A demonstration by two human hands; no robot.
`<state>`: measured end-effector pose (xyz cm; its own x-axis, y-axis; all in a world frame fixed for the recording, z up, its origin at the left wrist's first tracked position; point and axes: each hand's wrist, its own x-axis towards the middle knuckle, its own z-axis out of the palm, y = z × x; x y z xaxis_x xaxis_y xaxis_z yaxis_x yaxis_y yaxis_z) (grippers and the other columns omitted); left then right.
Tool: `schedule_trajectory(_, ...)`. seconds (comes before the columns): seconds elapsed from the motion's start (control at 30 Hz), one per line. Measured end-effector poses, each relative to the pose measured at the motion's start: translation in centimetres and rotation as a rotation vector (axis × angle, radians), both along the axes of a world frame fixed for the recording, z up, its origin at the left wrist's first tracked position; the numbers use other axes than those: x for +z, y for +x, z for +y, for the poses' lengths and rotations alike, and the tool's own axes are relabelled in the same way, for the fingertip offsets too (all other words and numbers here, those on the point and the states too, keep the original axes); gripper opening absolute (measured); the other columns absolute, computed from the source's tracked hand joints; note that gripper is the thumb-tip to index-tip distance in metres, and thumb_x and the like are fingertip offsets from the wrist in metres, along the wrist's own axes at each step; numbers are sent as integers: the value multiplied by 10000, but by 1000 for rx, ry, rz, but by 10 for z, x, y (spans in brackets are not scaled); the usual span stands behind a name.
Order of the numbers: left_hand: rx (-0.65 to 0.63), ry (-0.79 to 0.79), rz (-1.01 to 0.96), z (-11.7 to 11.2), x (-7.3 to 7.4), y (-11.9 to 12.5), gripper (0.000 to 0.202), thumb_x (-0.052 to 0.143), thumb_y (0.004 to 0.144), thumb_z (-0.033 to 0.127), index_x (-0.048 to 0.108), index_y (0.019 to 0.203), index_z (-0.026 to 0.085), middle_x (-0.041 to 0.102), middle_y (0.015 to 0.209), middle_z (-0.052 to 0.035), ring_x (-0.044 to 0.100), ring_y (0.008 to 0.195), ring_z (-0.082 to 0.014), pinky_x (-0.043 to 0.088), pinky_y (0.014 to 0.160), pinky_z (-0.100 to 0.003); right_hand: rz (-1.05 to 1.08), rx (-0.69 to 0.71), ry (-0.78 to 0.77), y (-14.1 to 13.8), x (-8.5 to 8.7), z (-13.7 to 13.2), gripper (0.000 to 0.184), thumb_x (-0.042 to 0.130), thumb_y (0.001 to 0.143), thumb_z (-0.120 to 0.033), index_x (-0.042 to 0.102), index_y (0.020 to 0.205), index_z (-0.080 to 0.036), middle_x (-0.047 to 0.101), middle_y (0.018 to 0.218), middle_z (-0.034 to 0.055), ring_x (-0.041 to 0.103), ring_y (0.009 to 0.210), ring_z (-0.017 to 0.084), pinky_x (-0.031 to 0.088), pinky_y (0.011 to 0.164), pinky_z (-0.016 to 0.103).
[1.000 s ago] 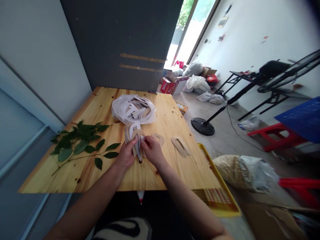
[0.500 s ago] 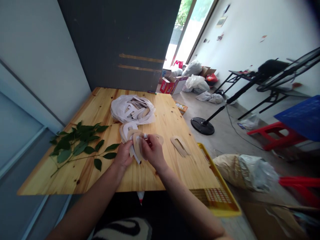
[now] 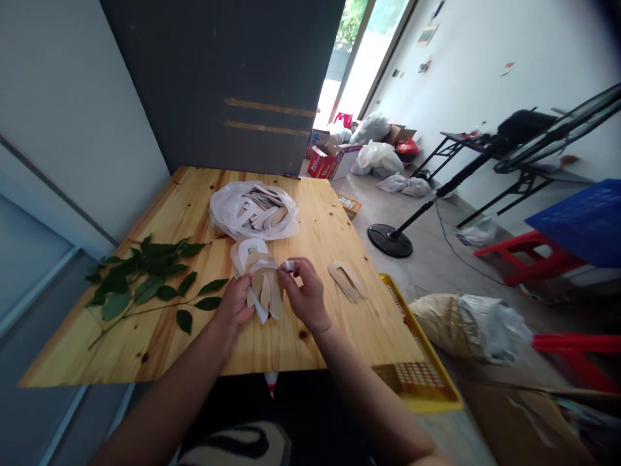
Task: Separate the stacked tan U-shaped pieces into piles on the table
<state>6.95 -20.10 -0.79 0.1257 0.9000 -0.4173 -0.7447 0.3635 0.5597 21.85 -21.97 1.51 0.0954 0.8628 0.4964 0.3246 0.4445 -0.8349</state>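
Note:
My left hand point(image 3: 234, 301) grips a bundle of U-shaped cardboard cutouts point(image 3: 262, 291), tan with white edges, on the pine table point(image 3: 310, 226). My right hand point(image 3: 303, 294) pinches a thin white strip point(image 3: 286, 265) running from the top of the bundle. More cutouts lie behind my left hand in a loose pile point(image 3: 247, 255). Farther back, a white plastic bag point(image 3: 228, 217) holds a heap of similar pieces. A single cutout point(image 3: 345, 281) lies to the right of my right hand. A leafy green branch point(image 3: 145, 281) lies left of my left hand.
A yellow plastic crate point(image 3: 417, 369) sits below the table's right edge. A wrapped bundle point(image 3: 468, 327), a fan on a round base point(image 3: 391, 241), red stools point(image 3: 528, 255) and a blue crate point(image 3: 577, 223) stand on the concrete floor. Bags and boxes point(image 3: 354, 152) stand near the doorway.
My right hand has moved up and to the right, apart from the left, and the white strip now shows between them. The bundle's pieces have fanned out a little.

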Motion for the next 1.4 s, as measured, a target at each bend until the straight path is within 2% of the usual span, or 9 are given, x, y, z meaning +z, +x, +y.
schedule_trajectory(0.07, 9, -44, 9, 2, 0, -3, 182, 723, 761, 70, 721, 943, 84, 779, 772, -93, 774, 731, -246, 646, 734, -342, 217, 70, -124, 14, 11, -1, 182, 687, 898, -410, 625, 864, -242, 620, 775, -7, 574, 694, 152, 491, 656, 288)
schedule_trajectory(0.17, 114, -104, 15, 6, 7, -7, 196, 641, 832, 27, 720, 999, 93, 788, 806, -81, 755, 666, -192, 641, 692, -297, 514, 61, -337, 44, 19, 12, 297, 772, 813, -493, 623, 869, -242, 566, 691, -47, 508, 583, 117, 434, 556, 244)
schedule_trajectory(0.27, 235, -154, 17, 9, 17, -9, 244, 571, 886, -2, 721, 1045, 107, 785, 791, -53, 746, 652, -159, 639, 737, -272, 582, 60, -539, 69, 5, 32, 434, 866, 646, -532, 604, 802, -223, 576, 661, -50, 498, 548, 108, 422, 532, 239)
schedule_trajectory(0.37, 279, -204, 17, 10, 25, -10, 285, 535, 910, -13, 722, 1088, 107, 781, 774, -43, 748, 652, -148, 635, 766, -253, 504, 45, -665, 79, -24, 47, 477, 851, 589, -566, 577, 755, -213, 565, 632, -55, 491, 527, 102, 423, 533, 242)
schedule_trajectory(0.47, 278, -240, 22, 11, 29, -9, 280, 521, 925, -14, 719, 1079, 111, 780, 761, -40, 749, 647, -144, 634, 754, -236, 373, -9, -659, 80, -48, 54, 434, 778, 640, -577, 561, 747, -217, 536, 609, -68, 473, 520, 104, 400, 527, 241)
schedule_trajectory(0.57, 256, -264, 31, 11, 30, -7, 254, 515, 928, -16, 714, 1022, 111, 776, 736, -42, 745, 624, -148, 643, 742, -249, 228, -76, -615, 82, -58, 57, 342, 719, 704, -522, 567, 751, -219, 547, 618, -62, 487, 541, 118, 388, 534, 247)
schedule_trajectory(0.9, 211, -221, 36, 10, 24, -8, 243, 517, 923, -18, 717, 972, 111, 780, 745, -54, 754, 632, -155, 643, 718, -237, -350, -308, -550, 81, -44, 56, 69, 593, 893, -289, 630, 886, -231, 712, 852, 29, 654, 813, 199, 447, 734, 294)
schedule_trajectory(1.23, 207, -215, 39, 7, 26, -6, 253, 517, 925, -21, 721, 999, 109, 782, 752, -49, 745, 621, -143, 645, 718, -238, -645, -374, -599, 76, -33, 53, 143, 547, 993, -291, 671, 1028, -230, 756, 1044, 78, 684, 954, 228, 445, 778, 305)
schedule_trajectory(1.4, 194, -217, 45, 8, 23, -7, 264, 548, 912, -5, 723, 1075, 107, 781, 760, -53, 748, 630, -156, 655, 738, -274, -707, -364, -497, 73, -35, 50, 170, 548, 986, -255, 677, 1083, -201, 703, 1182, 124, 690, 959, 225, 476, 786, 313)
